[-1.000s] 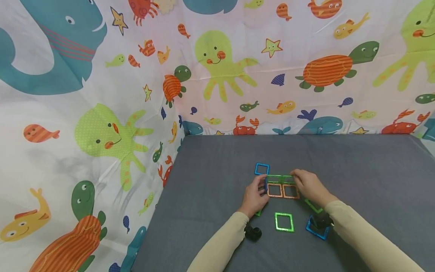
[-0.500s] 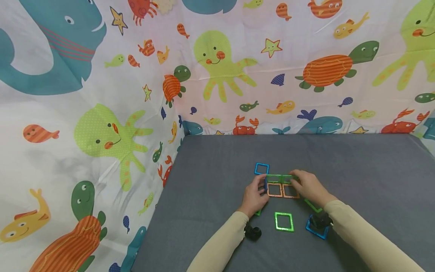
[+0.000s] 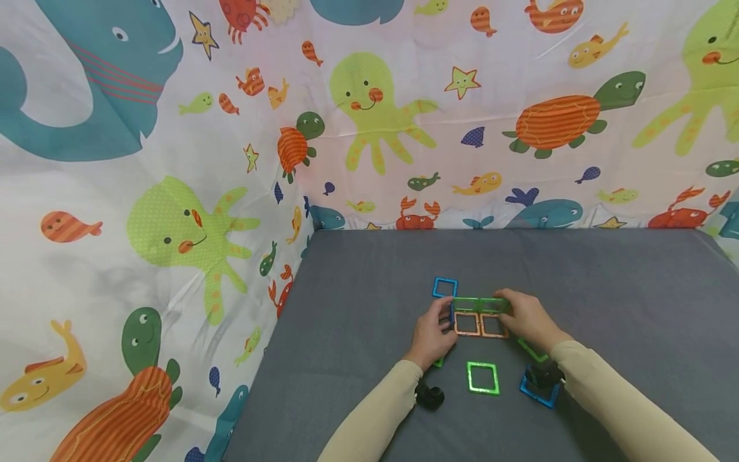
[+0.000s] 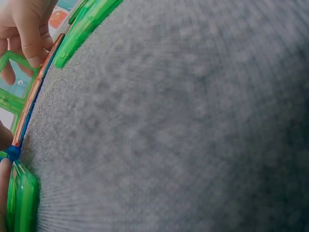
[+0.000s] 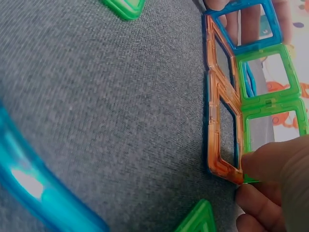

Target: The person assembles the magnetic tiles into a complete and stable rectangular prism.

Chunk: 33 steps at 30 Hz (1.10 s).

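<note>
Two orange square frames (image 3: 467, 323) lie side by side, with two green square frames (image 3: 466, 304) standing along their far edge. My left hand (image 3: 428, 335) grips an upright blue square (image 5: 247, 24) at their left end. At the other end, my right hand (image 3: 530, 319) pinches the right green square (image 5: 275, 137), its thumb on the near side in the right wrist view. The left wrist view catches the right hand (image 4: 26, 26) beside the green frame. Part of the blue square is hidden by left fingers in the head view.
Another blue square (image 3: 445, 287) lies behind the left hand. A green square (image 3: 483, 377) is nearer the front, with a blue piece (image 3: 539, 387) under the right wrist and a green piece (image 3: 532, 350) beside it. A patterned cloth (image 3: 381, 192) borders the grey surface.
My right thumb and fingers have shifted slightly along the right green square toward its right end, uncovering more of it. The left hand and the loose pieces stay in place.
</note>
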Each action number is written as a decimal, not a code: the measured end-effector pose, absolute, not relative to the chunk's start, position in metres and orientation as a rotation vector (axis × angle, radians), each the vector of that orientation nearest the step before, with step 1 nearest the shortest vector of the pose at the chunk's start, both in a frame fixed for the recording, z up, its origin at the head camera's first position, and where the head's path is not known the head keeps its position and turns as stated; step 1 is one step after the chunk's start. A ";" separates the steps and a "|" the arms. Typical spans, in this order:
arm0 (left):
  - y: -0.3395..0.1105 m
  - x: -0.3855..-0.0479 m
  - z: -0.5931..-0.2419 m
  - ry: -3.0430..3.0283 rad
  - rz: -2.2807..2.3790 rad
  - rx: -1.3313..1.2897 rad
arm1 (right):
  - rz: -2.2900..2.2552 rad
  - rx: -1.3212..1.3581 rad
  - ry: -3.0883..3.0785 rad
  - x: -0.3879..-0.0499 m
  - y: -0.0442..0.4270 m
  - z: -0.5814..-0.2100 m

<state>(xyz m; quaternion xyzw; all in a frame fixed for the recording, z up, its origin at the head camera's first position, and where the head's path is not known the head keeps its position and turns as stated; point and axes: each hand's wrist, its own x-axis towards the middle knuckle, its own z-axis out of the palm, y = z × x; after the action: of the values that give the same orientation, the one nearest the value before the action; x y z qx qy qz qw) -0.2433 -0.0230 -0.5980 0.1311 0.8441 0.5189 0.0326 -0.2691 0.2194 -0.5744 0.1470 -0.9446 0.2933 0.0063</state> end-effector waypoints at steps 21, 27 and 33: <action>-0.026 -0.242 -0.595 2.538 1.565 0.386 | 0.906 0.383 -2.894 -0.261 0.224 -0.581; -0.026 -0.240 -0.586 2.569 1.527 0.356 | 0.919 0.320 -2.888 -0.257 0.227 -0.581; -0.016 -0.233 -0.579 2.654 1.539 0.219 | 0.954 0.266 -2.902 -0.253 0.229 -0.582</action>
<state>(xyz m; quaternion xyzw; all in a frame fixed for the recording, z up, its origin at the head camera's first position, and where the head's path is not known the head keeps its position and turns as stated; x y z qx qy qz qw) -0.2334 -0.0160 -0.5786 0.0712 0.8624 0.5001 0.0328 -0.2534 0.2286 -0.5823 0.0868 -0.9458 0.3108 0.0375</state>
